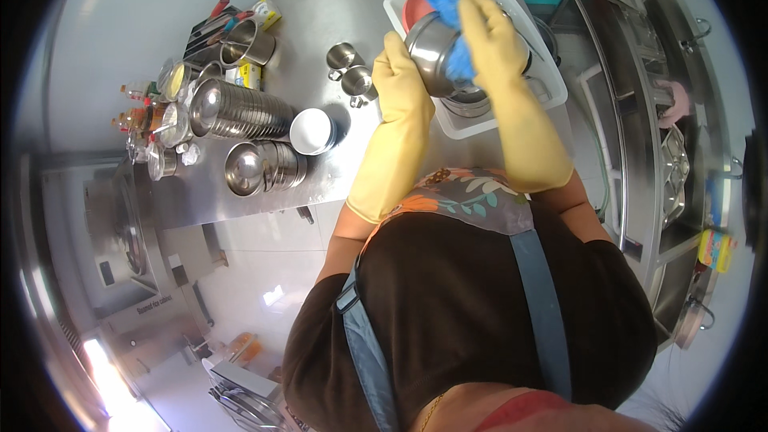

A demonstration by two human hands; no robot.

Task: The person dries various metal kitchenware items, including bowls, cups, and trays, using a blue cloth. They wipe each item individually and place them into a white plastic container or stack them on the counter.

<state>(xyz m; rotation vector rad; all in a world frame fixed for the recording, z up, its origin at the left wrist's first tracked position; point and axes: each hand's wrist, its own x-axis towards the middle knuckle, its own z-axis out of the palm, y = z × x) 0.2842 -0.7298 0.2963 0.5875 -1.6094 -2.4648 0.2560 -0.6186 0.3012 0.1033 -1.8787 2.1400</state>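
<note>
My left hand (403, 81), in a yellow rubber glove, grips a stainless steel bowl (429, 48) by its side. The bowl is tilted on its side above a white plastic tub (468, 130). In my right hand (495, 42), gloved the same way, is a bunched blue cloth (461, 59) that lies against the bowl's rim and mouth. Part of the cloth sticks out above my right fingers. Inside the tub a red round dish (417, 3) and more steel ware (467, 107) show, partly hidden behind the bowl and my hands.
On the steel counter (306, 24) left of the tub stand two steel mugs (358, 82), white bowls (312, 132) and nested steel bowls (240, 111). A knife rack (207, 33) and bottles (141, 114) line the wall. Steel sinks (645, 132) run along the right.
</note>
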